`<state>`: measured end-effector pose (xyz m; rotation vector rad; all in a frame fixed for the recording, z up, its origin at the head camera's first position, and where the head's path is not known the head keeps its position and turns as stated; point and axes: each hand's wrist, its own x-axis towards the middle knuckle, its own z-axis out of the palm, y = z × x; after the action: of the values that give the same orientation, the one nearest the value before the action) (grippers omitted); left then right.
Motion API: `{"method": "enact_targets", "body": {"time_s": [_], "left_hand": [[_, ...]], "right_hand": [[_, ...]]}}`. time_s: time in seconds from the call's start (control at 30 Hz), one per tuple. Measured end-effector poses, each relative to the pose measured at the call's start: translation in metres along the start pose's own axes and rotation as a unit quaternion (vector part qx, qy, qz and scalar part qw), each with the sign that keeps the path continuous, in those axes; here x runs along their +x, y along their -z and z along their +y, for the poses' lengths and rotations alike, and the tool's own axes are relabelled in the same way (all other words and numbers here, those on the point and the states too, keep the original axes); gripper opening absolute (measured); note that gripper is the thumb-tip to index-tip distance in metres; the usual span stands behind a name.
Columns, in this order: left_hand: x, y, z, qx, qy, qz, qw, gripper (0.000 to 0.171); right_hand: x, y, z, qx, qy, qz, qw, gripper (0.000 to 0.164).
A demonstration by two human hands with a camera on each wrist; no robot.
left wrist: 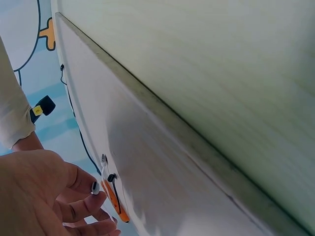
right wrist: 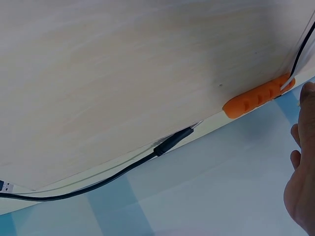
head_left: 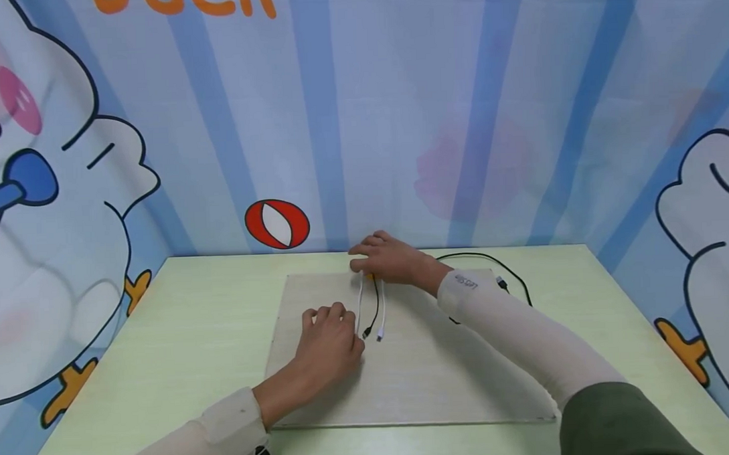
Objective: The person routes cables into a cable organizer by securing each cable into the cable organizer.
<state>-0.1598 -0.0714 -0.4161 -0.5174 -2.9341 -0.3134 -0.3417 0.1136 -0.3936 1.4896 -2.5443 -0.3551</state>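
My left hand [head_left: 328,342] is low over the board and pinches the small connector [left wrist: 95,188] of a white cable [head_left: 360,301] between thumb and finger. Past it, my right hand [head_left: 390,259] reaches to the board's far edge, beside an orange cable holder [right wrist: 258,98] with notches. Whether its fingertips grip the white cable there is hidden. A black cable [head_left: 376,301] and a second white cable [head_left: 384,310] run from the holder towards me, their connectors lying on the board between my hands.
A pale board [head_left: 442,385] lies on the light table [head_left: 193,340]. Along its far right edge curves a thicker black cable [right wrist: 113,177]; a USB plug [head_left: 502,283] lies near it. A striped cartoon backdrop [head_left: 385,119] stands behind the table.
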Motion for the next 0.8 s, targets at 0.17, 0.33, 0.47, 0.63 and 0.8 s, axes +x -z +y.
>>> {"method": "enact_targets", "body": {"time_s": [0.17,0.33,0.47,0.63,0.8], "left_hand": [[0.005,-0.002,0.005,0.002,-0.002,0.000,1.0000,0.018],[0.010,-0.005,0.010,0.002,-0.006,0.003,1.0000,0.019],[0.014,-0.006,0.014,0.003,-0.007,-0.008,0.9999,0.021],[0.019,-0.009,0.018,0.007,-0.009,-0.018,0.9998,0.025],[0.026,-0.020,0.016,0.009,-0.023,0.003,0.9997,0.026]], "right_hand": [[-0.005,0.000,0.003,-0.003,-0.006,-0.009,1.000,0.018],[-0.010,-0.002,0.008,-0.001,-0.014,-0.014,1.000,0.019],[-0.014,-0.002,0.011,0.000,-0.015,-0.004,1.000,0.018],[-0.018,-0.004,0.012,-0.004,-0.018,0.007,1.000,0.019],[-0.021,-0.009,0.015,0.000,-0.032,0.004,0.999,0.018]]}}
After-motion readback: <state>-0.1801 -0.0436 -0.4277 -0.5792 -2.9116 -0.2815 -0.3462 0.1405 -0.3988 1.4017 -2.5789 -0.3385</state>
